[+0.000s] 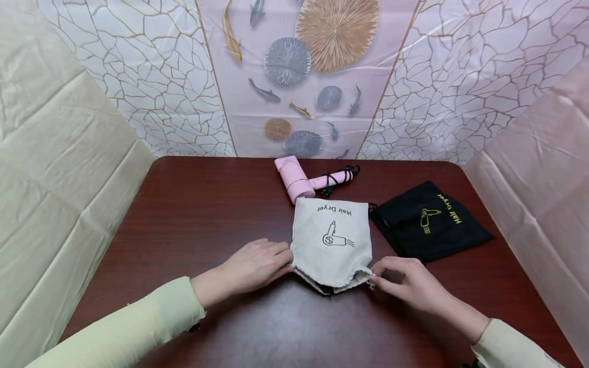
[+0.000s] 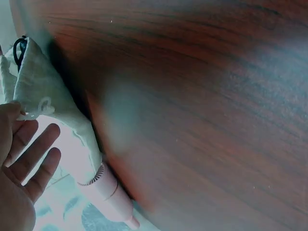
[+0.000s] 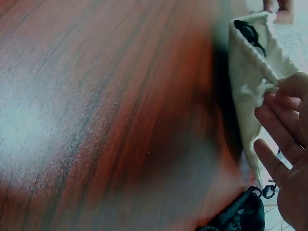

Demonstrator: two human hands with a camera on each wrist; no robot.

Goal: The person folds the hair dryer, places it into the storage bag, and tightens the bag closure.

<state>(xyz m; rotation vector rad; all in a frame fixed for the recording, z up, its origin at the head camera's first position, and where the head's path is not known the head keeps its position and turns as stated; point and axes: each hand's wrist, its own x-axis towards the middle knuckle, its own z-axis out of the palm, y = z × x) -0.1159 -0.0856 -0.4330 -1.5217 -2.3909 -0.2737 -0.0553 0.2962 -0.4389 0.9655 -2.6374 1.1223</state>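
A white drawstring bag [image 1: 330, 245], printed "Hair Dryer" with a dryer drawing, lies with its mouth toward me. My left hand [image 1: 257, 263] pinches the left side of that mouth between thumb and finger. On the other side, my right hand [image 1: 411, 283] pinches the corner by the white drawstring [image 3: 257, 91]. The mouth gapes, and something black, looking like a cord [image 3: 249, 34], shows inside; the rest of the contents is hidden. Just beyond the bag's far end lies a pink hair dryer [image 1: 294, 176], its black cord wrapped around the handle.
To the right of the white bag, a black drawstring bag [image 1: 430, 225] with yellow "Hair Dryer" print lies flat. Everything rests on a dark reddish-brown table [image 1: 207, 204]. Patterned cloth stands behind the far edge, with pale cloth at both sides.
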